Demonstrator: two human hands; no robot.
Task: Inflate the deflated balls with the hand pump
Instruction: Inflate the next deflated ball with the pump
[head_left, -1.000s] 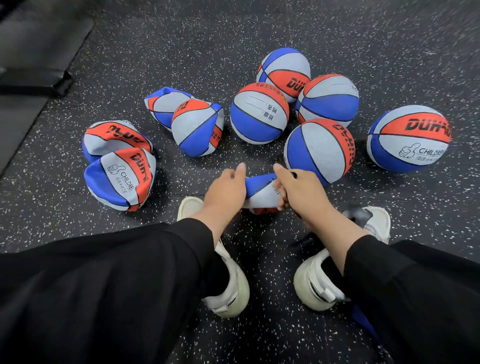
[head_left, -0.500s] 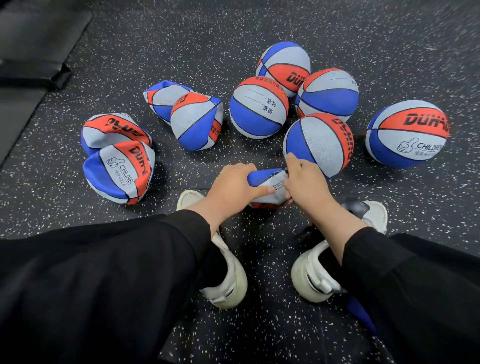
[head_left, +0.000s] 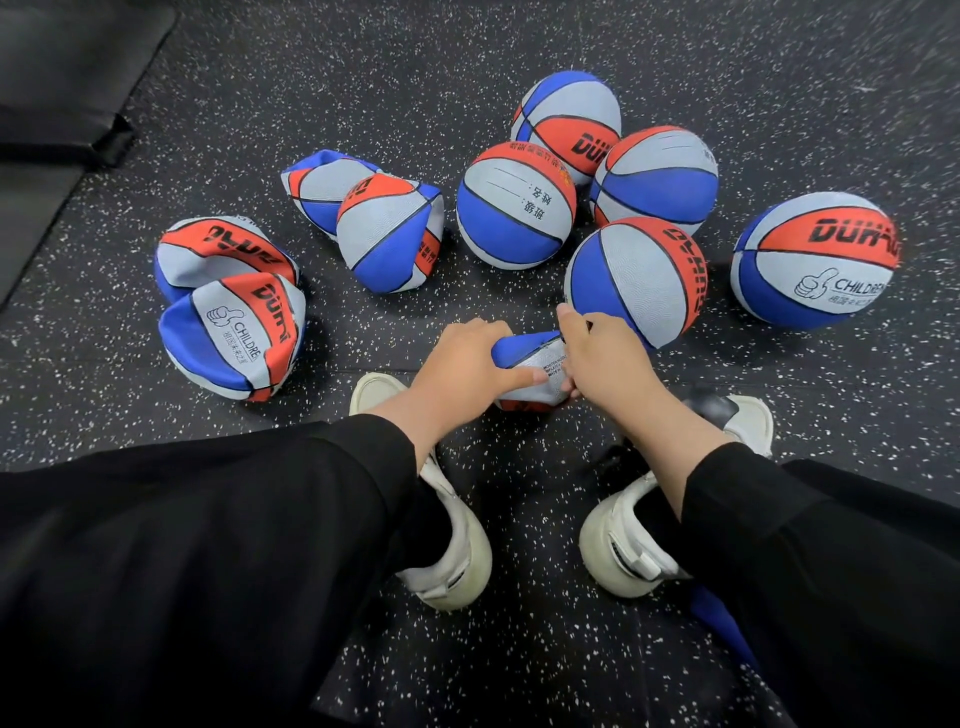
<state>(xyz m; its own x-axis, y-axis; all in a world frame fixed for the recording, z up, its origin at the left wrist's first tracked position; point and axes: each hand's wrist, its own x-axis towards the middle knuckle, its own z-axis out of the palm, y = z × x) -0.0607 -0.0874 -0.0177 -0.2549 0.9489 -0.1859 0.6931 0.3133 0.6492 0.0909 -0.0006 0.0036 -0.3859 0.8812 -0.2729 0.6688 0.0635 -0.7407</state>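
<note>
A flat, folded red, blue and grey ball lies on the floor between my shoes. My left hand grips its left side, thumb across the grey printed panel. My right hand grips its right side; a thin dark thing shows at the index finger, too small to name. Several deflated balls lie at the left, among them one marked CHILDRE and a crumpled one. Several round inflated balls sit behind and to the right, the nearest just beyond my right hand. A blue shape shows under my right leg.
Speckled black rubber floor all round. A black mat lies at the far left. My white shoes stand close below the held ball. One inflated ball sits apart at the far right.
My left hand has closed further over the folded ball, thumb now on the grey panel. Both hands stay on it; the view has shifted slightly.
</note>
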